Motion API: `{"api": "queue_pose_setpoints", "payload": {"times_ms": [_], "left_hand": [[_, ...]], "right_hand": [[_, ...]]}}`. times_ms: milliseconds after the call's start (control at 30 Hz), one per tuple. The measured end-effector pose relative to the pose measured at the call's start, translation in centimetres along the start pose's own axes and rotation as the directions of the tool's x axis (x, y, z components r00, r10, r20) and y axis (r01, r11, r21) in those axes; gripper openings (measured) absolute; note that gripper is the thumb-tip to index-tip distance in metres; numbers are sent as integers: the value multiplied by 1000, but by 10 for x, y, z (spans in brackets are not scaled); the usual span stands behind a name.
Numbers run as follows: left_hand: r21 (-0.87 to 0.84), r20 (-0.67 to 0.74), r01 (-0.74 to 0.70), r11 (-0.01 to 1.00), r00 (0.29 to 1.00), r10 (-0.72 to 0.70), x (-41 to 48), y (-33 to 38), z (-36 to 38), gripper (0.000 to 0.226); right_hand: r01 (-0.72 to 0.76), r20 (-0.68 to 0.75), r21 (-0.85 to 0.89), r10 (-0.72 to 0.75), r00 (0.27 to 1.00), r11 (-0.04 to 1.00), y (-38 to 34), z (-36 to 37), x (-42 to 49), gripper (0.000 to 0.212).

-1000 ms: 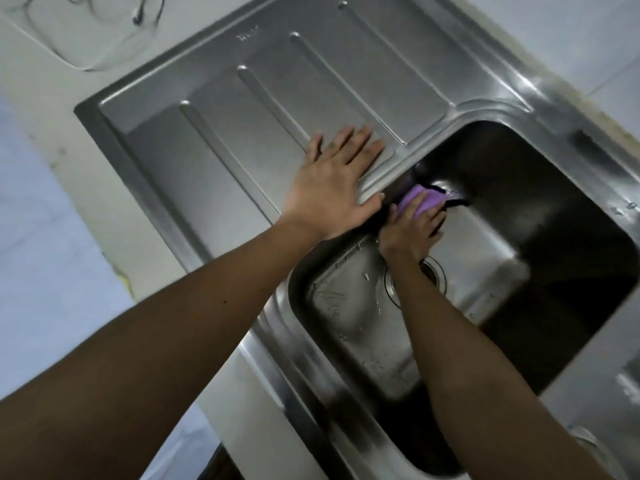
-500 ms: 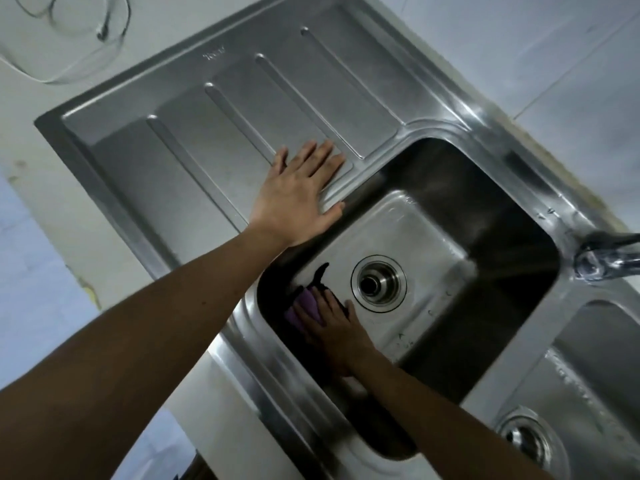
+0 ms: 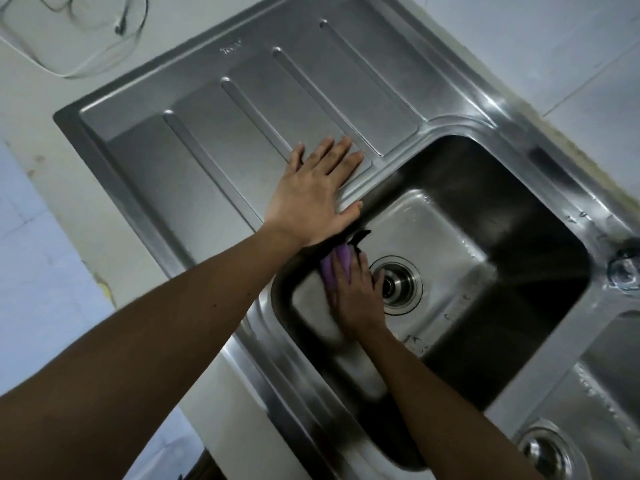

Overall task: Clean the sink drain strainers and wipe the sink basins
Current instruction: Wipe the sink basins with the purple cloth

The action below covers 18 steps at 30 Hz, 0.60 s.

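Observation:
A stainless steel sink fills the view. My right hand (image 3: 356, 292) is down in the left basin (image 3: 460, 244), pressing a purple and black sponge (image 3: 334, 268) against the basin floor just left of the round drain strainer (image 3: 398, 285). My fingers cover most of the sponge. My left hand (image 3: 315, 192) lies flat with fingers spread on the ribbed drainboard (image 3: 242, 116), its thumb at the basin's rim. A second basin (image 3: 595, 393) shows at the lower right with its own strainer (image 3: 547, 452).
The tap base (image 3: 625, 271) stands at the right edge between the basins. A clear glass bowl (image 3: 76, 32) sits on the white counter at the top left. Pale tiled wall runs along the top right.
My right hand has slid the sponge from the basin's far corner to its near side, then up beside the drain. My left hand stays flat on the drainboard.

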<state>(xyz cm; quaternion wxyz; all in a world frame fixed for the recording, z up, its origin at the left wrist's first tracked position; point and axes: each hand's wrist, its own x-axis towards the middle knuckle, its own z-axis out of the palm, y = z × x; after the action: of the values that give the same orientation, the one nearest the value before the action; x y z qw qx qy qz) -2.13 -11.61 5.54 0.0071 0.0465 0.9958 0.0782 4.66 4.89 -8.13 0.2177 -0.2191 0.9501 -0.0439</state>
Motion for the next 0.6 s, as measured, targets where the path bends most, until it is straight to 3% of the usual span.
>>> {"api": "queue_pose_setpoints", "payload": {"times_ms": [133, 433, 600], "left_hand": [[-10, -7, -3, 1000, 1000, 3, 0, 0, 1, 73], [-20, -19, 2, 1000, 1000, -2, 2, -1, 3, 74], [-19, -25, 2, 1000, 1000, -2, 1, -1, 2, 73]], "right_hand": [[-161, -60, 91, 166, 984, 983, 37, -16, 38, 61], [-286, -11, -120, 287, 958, 951, 141, -55, 63, 67], [-594, 64, 104, 591, 804, 798, 136, -39, 19, 76]]}}
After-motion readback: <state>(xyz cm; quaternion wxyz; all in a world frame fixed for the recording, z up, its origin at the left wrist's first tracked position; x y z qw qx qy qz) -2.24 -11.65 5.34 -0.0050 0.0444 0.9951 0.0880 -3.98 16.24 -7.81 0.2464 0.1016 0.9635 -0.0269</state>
